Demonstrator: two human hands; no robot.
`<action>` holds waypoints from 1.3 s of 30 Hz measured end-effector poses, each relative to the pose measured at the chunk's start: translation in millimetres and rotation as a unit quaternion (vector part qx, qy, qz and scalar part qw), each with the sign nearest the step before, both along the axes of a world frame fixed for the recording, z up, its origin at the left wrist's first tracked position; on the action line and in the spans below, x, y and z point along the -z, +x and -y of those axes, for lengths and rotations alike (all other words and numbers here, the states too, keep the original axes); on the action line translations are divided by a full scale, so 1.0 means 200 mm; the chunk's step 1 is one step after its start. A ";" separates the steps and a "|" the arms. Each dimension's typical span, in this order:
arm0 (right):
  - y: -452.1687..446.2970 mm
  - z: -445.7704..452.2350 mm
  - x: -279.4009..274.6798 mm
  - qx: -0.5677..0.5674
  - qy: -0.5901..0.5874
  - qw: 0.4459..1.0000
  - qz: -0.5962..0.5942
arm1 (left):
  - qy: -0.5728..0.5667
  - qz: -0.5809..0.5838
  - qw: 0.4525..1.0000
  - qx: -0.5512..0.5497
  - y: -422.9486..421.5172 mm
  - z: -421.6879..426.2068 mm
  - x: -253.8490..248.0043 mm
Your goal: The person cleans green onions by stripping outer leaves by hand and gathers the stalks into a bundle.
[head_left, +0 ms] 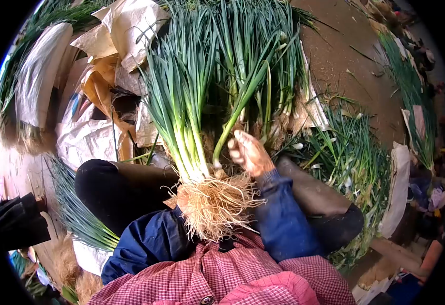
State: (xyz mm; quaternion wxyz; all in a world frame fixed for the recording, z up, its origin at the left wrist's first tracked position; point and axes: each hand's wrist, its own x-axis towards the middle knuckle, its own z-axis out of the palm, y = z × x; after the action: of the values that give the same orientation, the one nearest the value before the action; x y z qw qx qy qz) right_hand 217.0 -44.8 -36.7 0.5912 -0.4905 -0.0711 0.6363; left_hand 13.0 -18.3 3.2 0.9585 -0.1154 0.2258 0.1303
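Observation:
A thick bunch of green onions (194,147) leans over my lap, its pale, stringy roots (215,206) towards me and its leaves pointing away. My left hand (183,195) is at the base of this bunch, mostly hidden by the roots; what shows suggests it is closed round the stalks. Just right of the bunch, a single green onion stalk (223,141) slants up to the right. Beside that stalk is my right hand (252,153), fingers curled and thumb close to the fingertips. Whether anything is pinched there, I cannot make out.
More green onions (248,46) stand packed behind the bunch. Loose stalks and trimmings (352,162) lie by my right knee, another bundle (82,206) by my left. Crumpled white sacking (131,30) lies at the upper left. Bare brown ground (336,66) shows at the upper right.

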 end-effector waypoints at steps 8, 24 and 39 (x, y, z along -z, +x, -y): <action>-0.18 0.13 0.14 0.008 0.067 0.997 -0.043 | 0.014 0.004 1.000 -0.016 -0.01 -0.02 -0.01; 0.17 -0.18 0.14 0.048 -0.156 0.817 0.553 | 0.048 0.010 0.999 -0.015 0.05 -0.07 -0.02; 0.09 -0.20 -0.05 -0.295 -0.186 0.638 0.686 | 0.214 -0.140 0.962 0.101 0.05 -0.05 0.12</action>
State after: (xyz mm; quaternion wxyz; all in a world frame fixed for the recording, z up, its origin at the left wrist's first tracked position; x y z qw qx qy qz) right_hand 235.9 -5.7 -25.9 0.0493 -0.8388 -0.4774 0.2569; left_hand 24.0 -8.8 -21.2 0.9278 0.1350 0.3351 0.0928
